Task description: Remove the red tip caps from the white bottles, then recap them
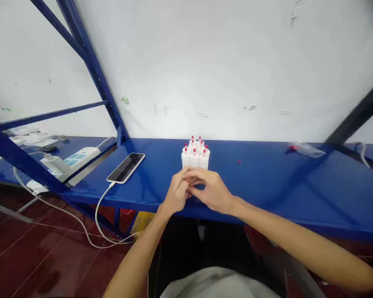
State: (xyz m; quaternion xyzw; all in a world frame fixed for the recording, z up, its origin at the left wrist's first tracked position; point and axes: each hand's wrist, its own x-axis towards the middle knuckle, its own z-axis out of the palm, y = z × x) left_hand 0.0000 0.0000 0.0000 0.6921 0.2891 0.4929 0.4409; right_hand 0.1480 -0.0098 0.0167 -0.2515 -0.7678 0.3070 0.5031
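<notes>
Several small white squeeze bottles [195,159] with red tips stand upright in a tight group on the blue table. Just in front of them, near the table's front edge, my left hand [175,192] is closed, its fingers curled inward. My right hand [214,191] meets it from the right, thumb and fingers bent together against the left fingers. Whatever lies between the two hands is hidden by the fingers. A tiny red piece [239,162] lies loose on the tabletop to the right of the bottles.
A phone [126,167] with a white charging cable [97,211] lies left on the blue table [276,178]. Farther right is a clear plastic bag [309,150] with something red at its end. Blue frame posts [93,66] and a power strip [82,157] stand at left.
</notes>
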